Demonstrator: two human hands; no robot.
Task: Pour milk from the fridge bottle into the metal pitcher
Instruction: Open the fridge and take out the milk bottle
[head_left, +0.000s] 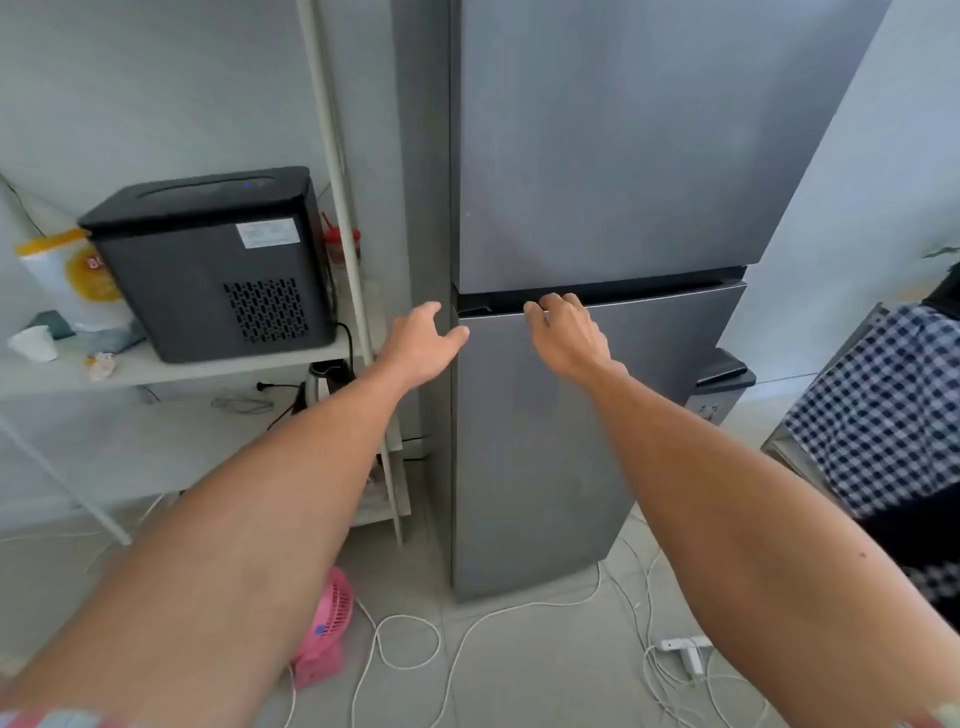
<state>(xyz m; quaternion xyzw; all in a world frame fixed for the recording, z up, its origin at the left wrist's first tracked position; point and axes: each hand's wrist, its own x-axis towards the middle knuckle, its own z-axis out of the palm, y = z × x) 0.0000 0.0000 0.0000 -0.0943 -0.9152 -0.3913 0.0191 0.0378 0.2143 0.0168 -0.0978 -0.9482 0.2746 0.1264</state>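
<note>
A tall grey two-door fridge (597, 182) stands straight ahead, both doors closed. My right hand (566, 332) rests on the top edge of the lower door (545, 457), its fingertips hooked into the dark handle groove between the two doors. My left hand (423, 345) hovers at the fridge's left edge, level with that groove, fingers spread and holding nothing. No milk bottle and no metal pitcher are visible.
A white shelf rack (171, 364) at the left carries a black ice maker (218, 260), a bag and a paper cup. A pink fan (324, 629), white cables and a power strip (685, 649) lie on the floor. A checkered cloth (883, 410) hangs at the right.
</note>
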